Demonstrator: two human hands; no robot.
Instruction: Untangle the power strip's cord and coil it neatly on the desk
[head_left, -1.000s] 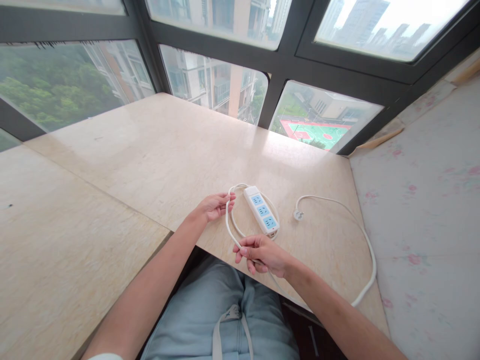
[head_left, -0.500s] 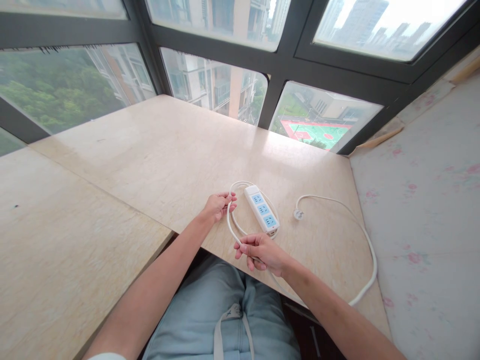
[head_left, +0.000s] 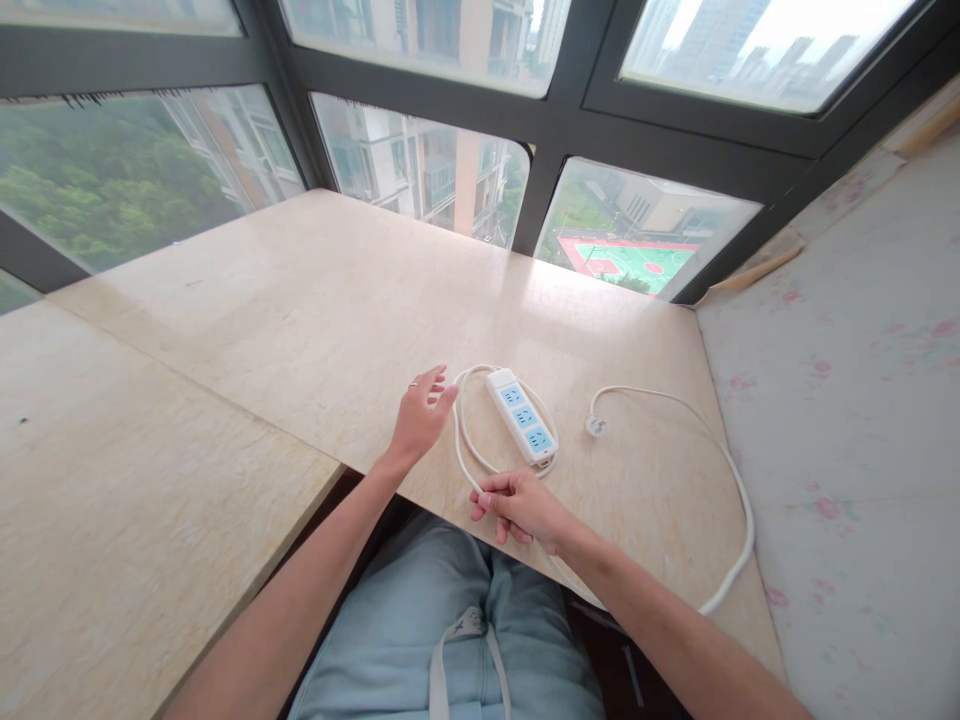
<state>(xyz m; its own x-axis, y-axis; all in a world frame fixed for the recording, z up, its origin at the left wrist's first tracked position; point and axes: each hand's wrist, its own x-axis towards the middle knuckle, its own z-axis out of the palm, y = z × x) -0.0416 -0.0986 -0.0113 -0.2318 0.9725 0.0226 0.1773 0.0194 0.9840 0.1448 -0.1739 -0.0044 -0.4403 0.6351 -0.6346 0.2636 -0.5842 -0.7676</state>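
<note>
A white power strip with blue socket faces lies on the stone-patterned tabletop. Its white cord loops around it on the left and top. My right hand pinches the cord just below the strip, near the table's front edge. From there the cord runs down under my right forearm, then curves along the right side to the plug, which rests right of the strip. My left hand is open beside the loop's left side, fingers apart and holding nothing. Whether its fingertips brush the cord I cannot tell.
The tabletop stretches left and back to dark window frames. A flowered wall bounds it on the right. The table's front edge has a step by my left forearm, and my legs are below it.
My left hand has let go of the cord and moved slightly left, its fingers opening. My right hand keeps its pinch in nearly the same place.
</note>
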